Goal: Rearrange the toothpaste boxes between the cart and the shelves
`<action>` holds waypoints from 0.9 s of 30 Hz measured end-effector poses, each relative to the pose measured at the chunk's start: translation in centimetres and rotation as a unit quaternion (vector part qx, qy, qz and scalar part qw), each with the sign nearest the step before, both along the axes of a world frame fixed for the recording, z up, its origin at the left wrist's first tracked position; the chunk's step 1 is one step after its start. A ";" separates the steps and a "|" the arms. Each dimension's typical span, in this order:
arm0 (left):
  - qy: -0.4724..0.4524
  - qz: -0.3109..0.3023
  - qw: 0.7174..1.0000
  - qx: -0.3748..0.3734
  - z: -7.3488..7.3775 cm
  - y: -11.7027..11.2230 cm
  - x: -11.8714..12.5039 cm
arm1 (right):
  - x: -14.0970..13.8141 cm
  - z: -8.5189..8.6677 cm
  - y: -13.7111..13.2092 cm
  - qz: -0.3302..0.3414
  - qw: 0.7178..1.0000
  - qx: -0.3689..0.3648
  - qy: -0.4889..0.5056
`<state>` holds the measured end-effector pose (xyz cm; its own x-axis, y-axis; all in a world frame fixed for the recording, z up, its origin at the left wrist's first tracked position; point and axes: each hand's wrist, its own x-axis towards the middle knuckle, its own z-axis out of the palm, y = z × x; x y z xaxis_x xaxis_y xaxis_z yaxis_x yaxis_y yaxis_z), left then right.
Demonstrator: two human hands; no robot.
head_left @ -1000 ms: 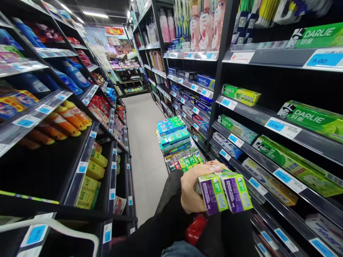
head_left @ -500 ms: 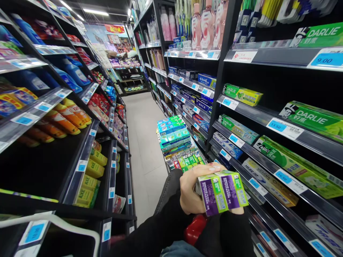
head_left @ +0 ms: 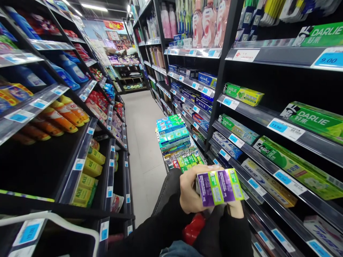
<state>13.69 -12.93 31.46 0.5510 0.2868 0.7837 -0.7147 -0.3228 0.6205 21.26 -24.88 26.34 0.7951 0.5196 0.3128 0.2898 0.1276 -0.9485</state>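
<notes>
My left hand (head_left: 189,190) is wrapped round the left side and top of two toothpaste boxes (head_left: 221,187), pressed together side by side. Their purple and green ends face me. Beneath them, at the right, shows part of my right hand (head_left: 236,210); its fingers are mostly hidden behind the boxes, which it appears to support. Just beyond my hands lie green Darlie toothpaste boxes (head_left: 189,161), and a taller stack of blue-green toothpaste boxes (head_left: 173,130) rises behind them.
On the right, a shelf rack (head_left: 284,130) carries toothpaste at several levels. Cleaning products, including yellow AXE packs (head_left: 83,191), fill shelves on the left. The aisle floor (head_left: 143,142) runs between them. A red object (head_left: 193,228) is below my hands; a white curved bar (head_left: 66,224) crosses lower left.
The two boxes have tilted and shifted slightly left, so their ends face me more squarely and their tops show less. Both hands stay on them, and more of my right hand shows.
</notes>
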 end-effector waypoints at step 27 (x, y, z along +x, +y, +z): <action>0.444 -0.078 0.781 -0.431 -12.3 12.4 -1.5 | -5.0 -19.2 -2.9 -0.199 0.927 -0.056 0.314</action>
